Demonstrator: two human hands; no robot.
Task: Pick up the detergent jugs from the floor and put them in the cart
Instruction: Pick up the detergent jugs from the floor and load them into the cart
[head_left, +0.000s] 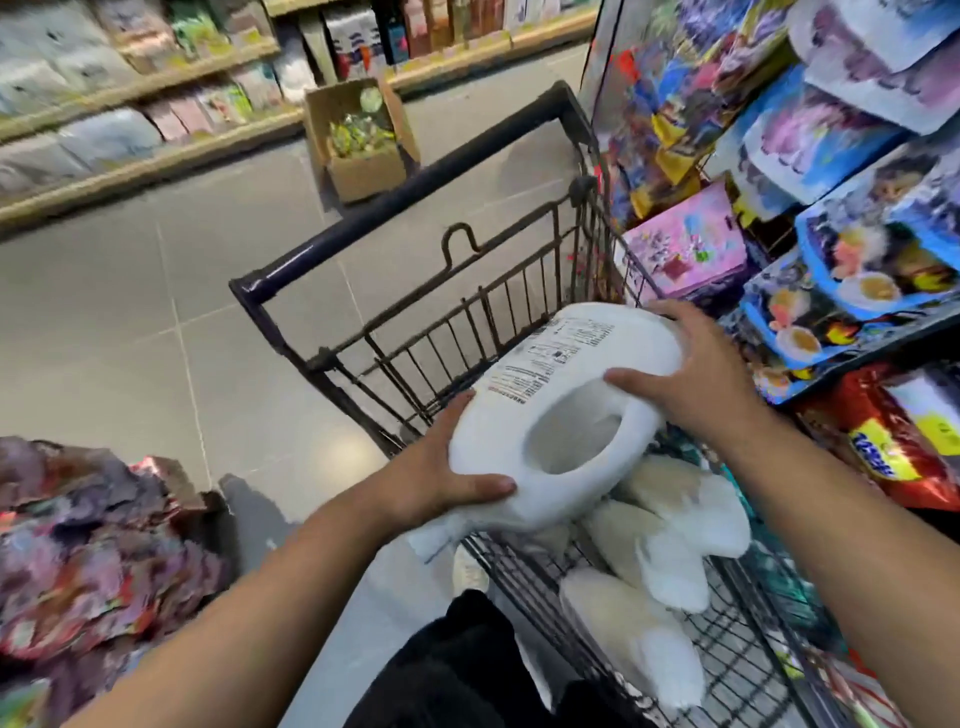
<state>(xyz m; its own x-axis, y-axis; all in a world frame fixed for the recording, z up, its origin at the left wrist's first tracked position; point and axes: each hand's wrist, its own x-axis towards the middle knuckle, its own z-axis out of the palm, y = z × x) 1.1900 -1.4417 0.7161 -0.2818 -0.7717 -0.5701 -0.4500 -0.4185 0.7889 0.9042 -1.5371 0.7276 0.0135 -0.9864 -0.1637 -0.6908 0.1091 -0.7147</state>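
Hanging over the near end of a dark wire shopping cart (324, 364), a white plastic detergent jug (561, 384) with a large oval handle hole is held clear of the basket by both hands. The jug is tilted on its side, its printed label turned upward and the handle hole turned toward the camera.

The left hand (441, 478) is clamped on the jug's lower near end: the thumb is pressed flat across the upper face, and the fingers are curled round the left edge and underneath. The right hand (691, 379) is closed on the upper right end, with the thumb laid on the rim of the handle loop and the fingers wrapped round the far edge. How the hidden fingertips lie beneath the jug cannot be told.

Below the held jug, more white jugs (670, 530) are seen lying on the cart's mesh bottom, piled against each other. The cart's dark blue push bar (405, 192) is seen beyond the jug, above a grey tiled floor (156, 312).

An open brown cardboard box (363, 161) filled with greenish packets is seen on the floor further off, near long shelves (130, 93) of blurred goods. Bright printed packets (831, 156) are stacked just beside the cart on the right. A heap of crumpled colourful bags (93, 545) is seen at the lower left.
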